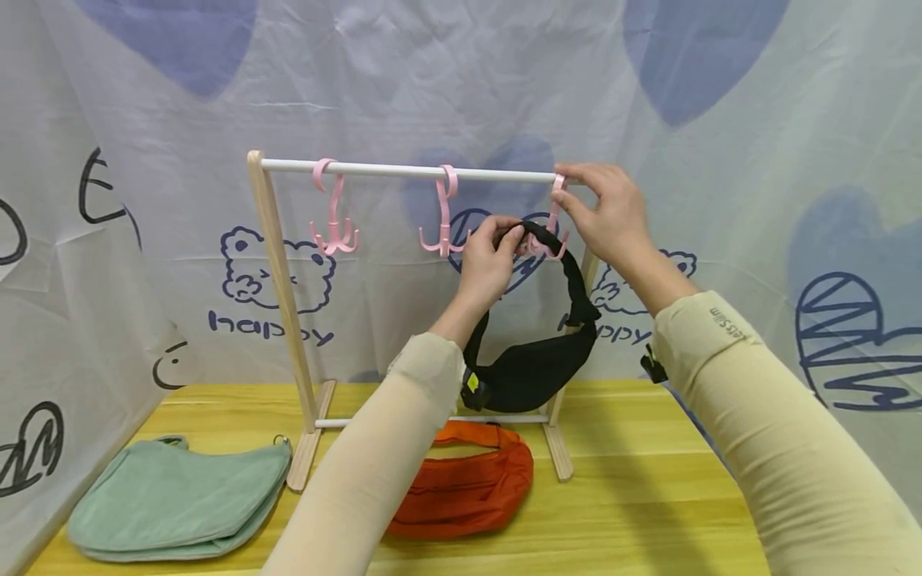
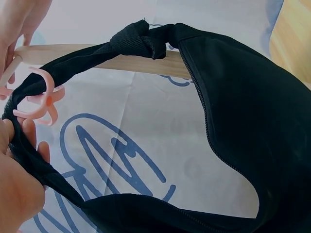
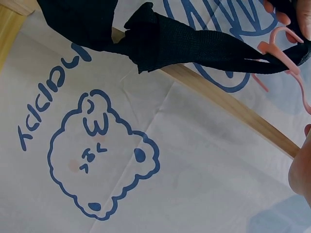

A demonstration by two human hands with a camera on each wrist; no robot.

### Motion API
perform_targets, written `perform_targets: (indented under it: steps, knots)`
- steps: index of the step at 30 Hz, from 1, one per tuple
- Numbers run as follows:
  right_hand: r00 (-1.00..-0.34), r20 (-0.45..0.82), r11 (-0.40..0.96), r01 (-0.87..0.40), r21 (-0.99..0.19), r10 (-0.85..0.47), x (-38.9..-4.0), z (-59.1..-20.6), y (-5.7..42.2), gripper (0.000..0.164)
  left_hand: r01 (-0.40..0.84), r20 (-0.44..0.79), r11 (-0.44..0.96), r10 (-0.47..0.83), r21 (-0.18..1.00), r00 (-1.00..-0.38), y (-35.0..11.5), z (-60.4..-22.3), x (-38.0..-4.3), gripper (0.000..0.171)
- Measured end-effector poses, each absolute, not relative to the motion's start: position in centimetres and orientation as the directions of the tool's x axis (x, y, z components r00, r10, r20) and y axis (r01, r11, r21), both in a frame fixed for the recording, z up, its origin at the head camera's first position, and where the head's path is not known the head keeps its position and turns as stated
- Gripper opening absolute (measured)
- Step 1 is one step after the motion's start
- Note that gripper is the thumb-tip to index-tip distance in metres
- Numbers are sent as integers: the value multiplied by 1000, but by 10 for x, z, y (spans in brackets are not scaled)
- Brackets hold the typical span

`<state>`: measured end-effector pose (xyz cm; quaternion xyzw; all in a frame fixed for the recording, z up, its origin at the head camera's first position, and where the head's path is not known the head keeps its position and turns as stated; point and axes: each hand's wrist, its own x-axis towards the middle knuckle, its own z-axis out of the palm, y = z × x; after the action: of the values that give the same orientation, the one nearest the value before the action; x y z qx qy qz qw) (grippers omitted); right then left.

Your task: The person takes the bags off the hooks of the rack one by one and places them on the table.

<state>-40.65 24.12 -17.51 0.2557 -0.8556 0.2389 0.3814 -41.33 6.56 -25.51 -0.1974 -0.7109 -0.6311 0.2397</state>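
Observation:
A black zippered sling bag hangs by its strap at the right side of a rack. My left hand pinches the top of that strap right at the prongs of a pink hook. In the left wrist view the strap passes by the hook's curved prongs, and a knot shows farther along it. With thumb and forefinger, my right hand holds the pink hook's upper end at the white bar. The right wrist view shows just an edge of that hand.
Two more pink hooks hang from the bar, one at the left and one mid-bar. An orange bag lies under the rack, partly behind my left sleeve. A green bag lies left of the rack's wooden foot.

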Motion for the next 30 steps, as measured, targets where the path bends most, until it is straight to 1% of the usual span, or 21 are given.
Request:
perform_targets:
  steps: [11,16,24,30]
  knots:
    - [-586,772,763,-608,-217,-247,-407,-175,242,40,589,594,91,-38,803,-804,70,-252,-413,22]
    - [-590,768,764,-607,-218,-250,-407,-175,242,41,574,578,68,-58,816,-814,72,-250,-411,22]
    - [-580,777,761,-611,-217,-244,-408,-175,242,40,517,510,-55,-103,854,-854,78,-242,-408,20]
    - [-585,776,763,-607,-224,-237,-408,-176,242,40,493,484,-110,-100,863,-870,81,-239,-406,19]
